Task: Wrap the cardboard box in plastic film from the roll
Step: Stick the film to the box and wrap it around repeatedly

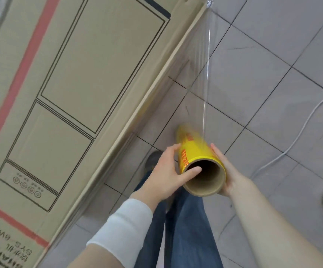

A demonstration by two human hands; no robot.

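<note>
The tall cardboard box (69, 93) fills the left of the frame, and clear film (199, 60) stretches from its top-centre corner down to the yellow roll (195, 151) at lower centre. The left hand (166, 171) grips the roll's near end, thumb hooked into the open core. The right hand (228, 171) cups the other side, fingers seemingly curled beneath.

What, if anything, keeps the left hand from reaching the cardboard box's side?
Likely nothing, so yes: the cardboard box stands just beside the left hand, with nothing visible between. But the hand grips the roll and must release it first.
</note>
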